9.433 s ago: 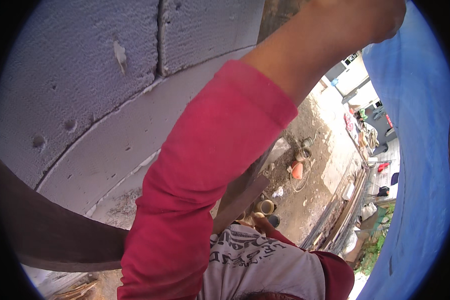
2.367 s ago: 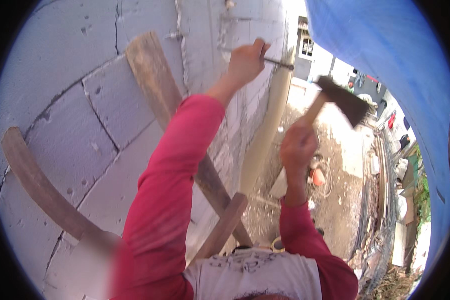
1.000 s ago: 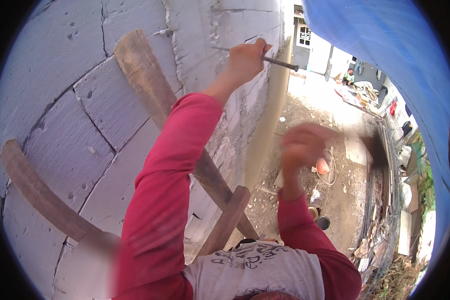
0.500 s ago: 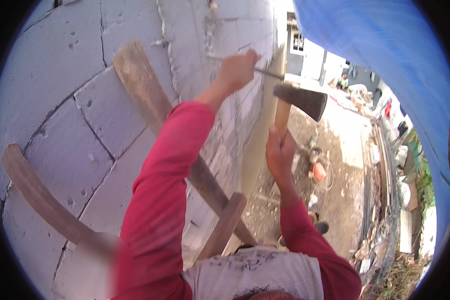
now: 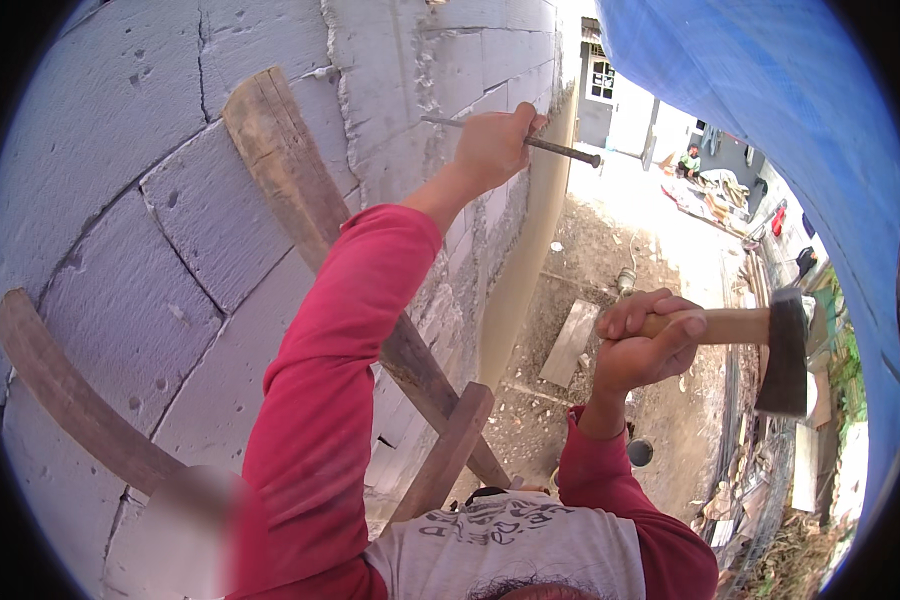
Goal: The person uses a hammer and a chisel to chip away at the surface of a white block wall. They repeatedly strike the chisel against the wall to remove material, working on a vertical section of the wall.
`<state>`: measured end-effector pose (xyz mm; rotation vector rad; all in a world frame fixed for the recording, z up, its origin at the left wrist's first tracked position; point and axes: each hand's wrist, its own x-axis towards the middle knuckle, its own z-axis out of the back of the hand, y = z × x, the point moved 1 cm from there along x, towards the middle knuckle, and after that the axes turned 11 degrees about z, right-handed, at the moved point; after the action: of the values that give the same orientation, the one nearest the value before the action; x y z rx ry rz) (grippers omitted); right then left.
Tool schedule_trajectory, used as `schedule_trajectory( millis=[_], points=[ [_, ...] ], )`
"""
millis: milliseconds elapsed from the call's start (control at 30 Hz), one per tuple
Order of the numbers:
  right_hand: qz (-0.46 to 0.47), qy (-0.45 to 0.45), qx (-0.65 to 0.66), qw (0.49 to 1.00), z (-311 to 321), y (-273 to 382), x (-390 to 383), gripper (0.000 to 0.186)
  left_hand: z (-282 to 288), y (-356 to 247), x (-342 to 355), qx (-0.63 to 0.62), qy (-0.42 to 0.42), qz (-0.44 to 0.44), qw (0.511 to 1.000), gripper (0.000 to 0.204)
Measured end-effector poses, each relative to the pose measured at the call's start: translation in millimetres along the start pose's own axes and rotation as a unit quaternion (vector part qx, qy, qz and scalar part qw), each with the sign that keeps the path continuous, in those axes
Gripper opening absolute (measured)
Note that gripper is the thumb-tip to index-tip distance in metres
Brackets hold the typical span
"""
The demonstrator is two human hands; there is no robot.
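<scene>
My left hand (image 5: pixel 495 148) is closed around a long, thin metal chisel (image 5: pixel 568 152). One end of the chisel meets the grey block wall (image 5: pixel 435 75); the other, thicker end sticks out to the right, past my fingers. In my right hand (image 5: pixel 646 345) is the wooden handle of a hatchet (image 5: pixel 738 326), fingers wrapped around it. The hatchet's dark, broad head points right, well apart from the chisel, with its blade side hanging downward.
A thick wooden beam (image 5: pixel 295 165) slants along the wall, crossed by a shorter timber (image 5: pixel 448 450); a curved wooden piece (image 5: pixel 75 395) is at left. A blue tarp (image 5: pixel 770 90) hangs at upper right. Far below lie a board (image 5: pixel 570 343) and a bucket (image 5: pixel 640 452); a person (image 5: pixel 689 160) is in the distance.
My right hand has drawn the hatchet away from the chisel's outer end, down and to the right, turning the handle from upright to level. The left hand still grips the chisel, shifted slightly right.
</scene>
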<state>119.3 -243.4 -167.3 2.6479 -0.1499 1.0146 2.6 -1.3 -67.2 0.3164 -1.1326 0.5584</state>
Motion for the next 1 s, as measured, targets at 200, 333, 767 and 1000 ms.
schedule_trajectory(
  millis=[200, 333, 767, 1000],
  points=[
    [-0.026, -0.001, 0.008, 1.0, 2, -1, 2, 0.051, -4, 7, -3, 0.001, 0.0, -0.007, 1.0, 0.016],
    [0.057, -0.033, 0.049, 0.997, -10, 5, 26, 0.053, -2, 11, -4, 0.033, 0.012, 0.02, 0.999, 0.018],
    [-0.009, 0.03, 0.067, 0.997, -11, -22, 10, 0.029, 0, 17, -5, 0.014, 0.026, 0.005, 1.0, 0.022],
    [-0.124, 0.237, -0.231, 0.935, 6, -93, -49, 0.044, -5, 6, 1, 0.068, 0.065, 0.04, 0.995, 0.022]
  ],
)
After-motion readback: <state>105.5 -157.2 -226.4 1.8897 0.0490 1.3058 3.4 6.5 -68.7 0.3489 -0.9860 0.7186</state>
